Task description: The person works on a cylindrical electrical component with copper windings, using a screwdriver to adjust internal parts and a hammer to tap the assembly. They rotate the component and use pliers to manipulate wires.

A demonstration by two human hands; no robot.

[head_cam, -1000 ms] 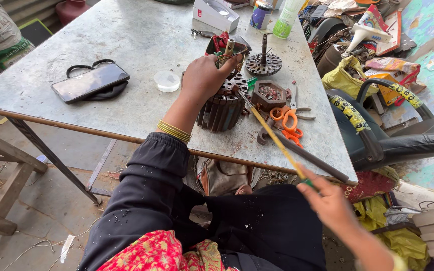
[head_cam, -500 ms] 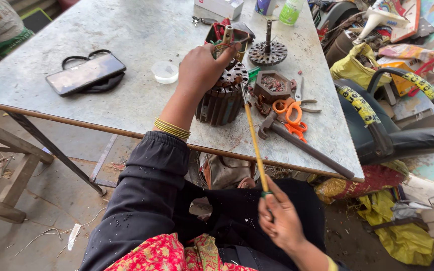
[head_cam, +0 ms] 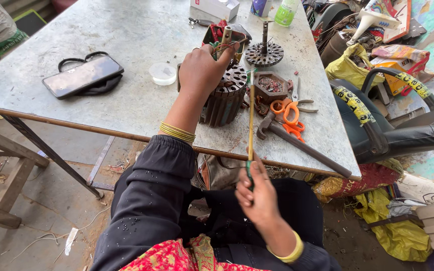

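Two hands on the job, and both are busy. The left hand (head_cam: pixel 200 70) is clamped over the top of the dark slotted motor stator (head_cam: pixel 224 98), which stands on the grey metal table (head_cam: pixel 126 45), right of centre and close to the near edge; its fingers curl down onto the winding end, where red and green wire ends poke up. The right hand (head_cam: pixel 257 193) sits well nearer, below the table edge over the lap, pinched tight around the green near end of a long thin yellowish stick (head_cam: pixel 250 120).

That stick runs almost straight near-to-far: the far tip points at the stator's right flank, the near end is buried in the right fist. The stator's own axis stands upright with a slight lean, slots running top to bottom.

By my read, this is the packing or threading stage, with the stick being worked at a slot while the left hand steadies the core. The next move calls for keeping the stick in line with the slot and the core held firm, or the tip will skid off the laminations.

Just right of the stator lie a hammer (head_cam: pixel 297 140), orange-handled scissors (head_cam: pixel 287 110) and a small hexagonal tray of bits (head_cam: pixel 271 85). Far of that stands a rotor on its shaft (head_cam: pixel 264 50). Off left: a phone (head_cam: pixel 82 75) and a small white tub (head_cam: pixel 163 73).
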